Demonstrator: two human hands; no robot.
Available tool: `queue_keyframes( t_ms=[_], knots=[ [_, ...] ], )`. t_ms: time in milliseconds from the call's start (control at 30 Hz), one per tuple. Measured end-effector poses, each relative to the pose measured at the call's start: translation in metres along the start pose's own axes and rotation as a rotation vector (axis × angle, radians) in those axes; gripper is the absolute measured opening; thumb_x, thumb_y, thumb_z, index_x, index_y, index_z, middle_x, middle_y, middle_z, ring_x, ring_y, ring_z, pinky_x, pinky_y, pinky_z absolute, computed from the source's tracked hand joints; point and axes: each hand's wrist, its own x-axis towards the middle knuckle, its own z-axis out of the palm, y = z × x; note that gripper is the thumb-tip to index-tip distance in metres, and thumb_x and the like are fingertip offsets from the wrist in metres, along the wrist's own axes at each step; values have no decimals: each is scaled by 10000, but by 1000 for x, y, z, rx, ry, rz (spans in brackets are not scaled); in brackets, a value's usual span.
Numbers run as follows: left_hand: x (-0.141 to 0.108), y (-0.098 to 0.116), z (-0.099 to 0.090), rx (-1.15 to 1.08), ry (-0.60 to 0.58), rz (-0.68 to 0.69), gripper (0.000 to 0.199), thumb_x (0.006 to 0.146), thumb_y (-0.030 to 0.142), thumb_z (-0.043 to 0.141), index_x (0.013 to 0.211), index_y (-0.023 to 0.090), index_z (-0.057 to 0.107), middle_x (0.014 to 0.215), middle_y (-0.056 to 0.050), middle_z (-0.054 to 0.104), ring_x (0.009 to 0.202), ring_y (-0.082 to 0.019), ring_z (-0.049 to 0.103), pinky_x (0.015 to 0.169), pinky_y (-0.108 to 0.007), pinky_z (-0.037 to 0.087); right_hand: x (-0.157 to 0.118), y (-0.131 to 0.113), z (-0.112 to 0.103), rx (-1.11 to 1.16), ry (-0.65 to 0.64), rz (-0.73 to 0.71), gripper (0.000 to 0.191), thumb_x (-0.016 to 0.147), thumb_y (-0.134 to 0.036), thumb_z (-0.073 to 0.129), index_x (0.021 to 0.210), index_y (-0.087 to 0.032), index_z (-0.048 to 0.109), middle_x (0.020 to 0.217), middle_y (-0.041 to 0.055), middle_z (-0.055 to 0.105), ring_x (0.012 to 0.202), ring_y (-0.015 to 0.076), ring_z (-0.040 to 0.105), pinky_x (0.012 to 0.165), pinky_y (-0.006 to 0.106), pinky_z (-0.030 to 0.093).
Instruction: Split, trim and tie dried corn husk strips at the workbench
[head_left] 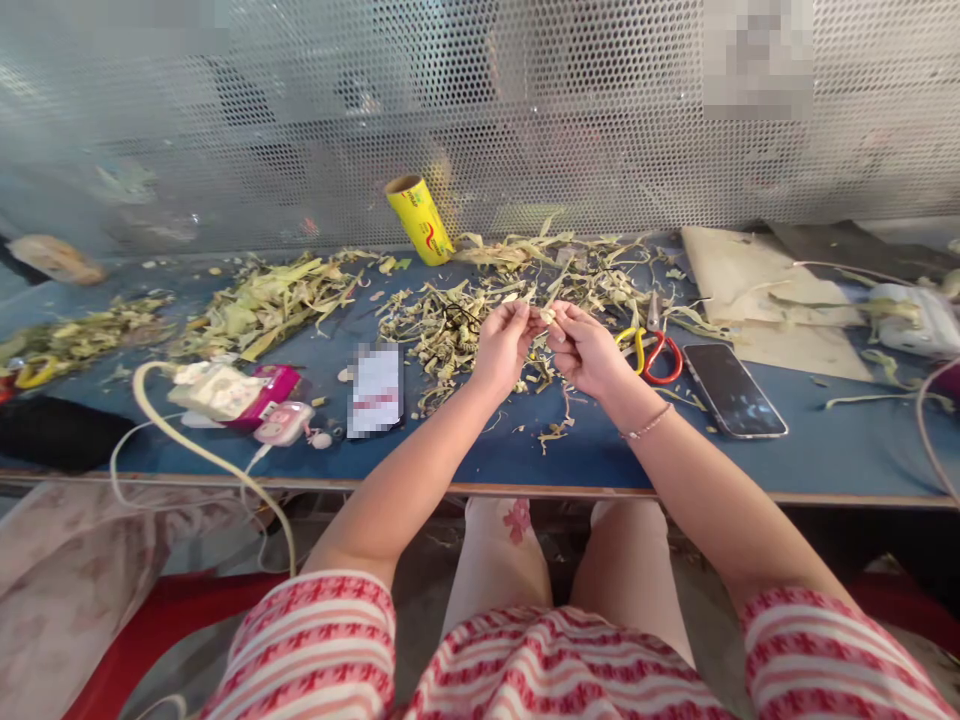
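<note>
Above the middle of the blue table, my left hand (501, 345) and my right hand (585, 355) meet fingertip to fingertip. Between them is a small, pale, cream-green piece of dried plant (547, 315), pinched by both hands; its exact kind is too small to make out. Just beneath and behind my hands spreads a loose heap of curled, dried plant pieces (442, 325). Close to the right of my right hand lie scissors (660, 355) with one red and one yellow handle loop, their blades pointing away from me.
A yellow cardboard tube (420, 220) leans against the perforated metal screen (600, 130). Longer dried leaves (277, 300) lie at left. A dark phone (735, 390) is at right, another phone-like object (376, 390) at left, beside a pink-and-white charger (285, 422) with cables. Pale sheets (750, 280) lie back right.
</note>
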Motion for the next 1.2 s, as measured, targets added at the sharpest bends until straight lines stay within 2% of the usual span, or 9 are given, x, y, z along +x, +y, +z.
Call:
queue_keyframes(
  t_ms=[200, 367, 500, 633, 733, 833, 967, 1100, 1200],
  knots=[
    [-1, 0, 0, 40, -14, 36, 237, 844, 411, 599, 835, 197, 498, 844, -15, 637, 795, -106, 638, 843, -313, 524, 2, -2, -2, 77, -30, 67, 114, 871, -150, 505, 809, -205, 426, 543, -103, 337, 386, 28, 135, 308, 102, 105],
    [-3, 2, 2, 140, -26, 138, 247, 819, 423, 616, 903, 213, 518, 894, -15, 624, 837, -109, 628, 838, -300, 515, 3, -2, -4, 104, -40, 94, 133, 878, -132, 480, 779, -199, 422, 546, -98, 332, 381, 24, 139, 299, 94, 114],
    [-3, 4, 2, 194, -72, 200, 325, 739, 413, 703, 952, 211, 564, 945, -33, 647, 833, -125, 630, 794, -287, 510, 4, -1, -4, 121, -12, 144, 147, 878, -134, 481, 764, -197, 414, 532, -99, 323, 376, 21, 147, 295, 86, 117],
    [-1, 6, -2, 263, -130, 157, 377, 703, 390, 733, 1010, 201, 626, 941, -47, 663, 792, -134, 622, 714, -269, 503, 7, 0, -5, 148, -20, 203, 155, 894, -136, 452, 753, -190, 416, 520, -99, 307, 371, 19, 150, 292, 86, 121],
    [2, 7, -5, 359, -124, 186, 297, 726, 394, 708, 940, 190, 675, 1025, -66, 665, 839, -149, 622, 694, -259, 488, 7, 0, -6, 157, -31, 267, 179, 908, -142, 422, 735, -185, 411, 512, -101, 293, 367, 17, 131, 286, 86, 110],
    [3, 7, -6, 402, -118, 156, 252, 734, 400, 697, 850, 177, 695, 975, -65, 693, 882, -171, 633, 723, -268, 488, 6, 0, -6, 141, -28, 324, 185, 890, -138, 441, 720, -193, 391, 505, -106, 266, 365, 21, 125, 282, 85, 107],
    [4, 6, -6, 296, -88, 46, 271, 679, 398, 738, 801, 159, 699, 913, -66, 717, 875, -194, 656, 792, -319, 512, 6, 0, -5, 121, -14, 328, 195, 867, -171, 491, 712, -201, 377, 499, -109, 251, 367, 28, 125, 276, 88, 112],
    [5, 5, -7, 258, -59, 9, 292, 656, 392, 758, 839, 167, 725, 915, -68, 731, 897, -212, 666, 863, -361, 510, 6, -2, -6, 145, -26, 336, 232, 871, -290, 524, 709, -201, 385, 501, -106, 260, 375, 31, 125, 272, 96, 122],
    [5, 7, -7, 292, -67, 19, 309, 676, 410, 745, 878, 176, 741, 926, -73, 737, 952, -232, 665, 917, -378, 494, 6, -2, -6, 141, -24, 292, 245, 850, -298, 570, 711, -200, 394, 501, -107, 260, 378, 30, 128, 273, 95, 123]
  ],
)
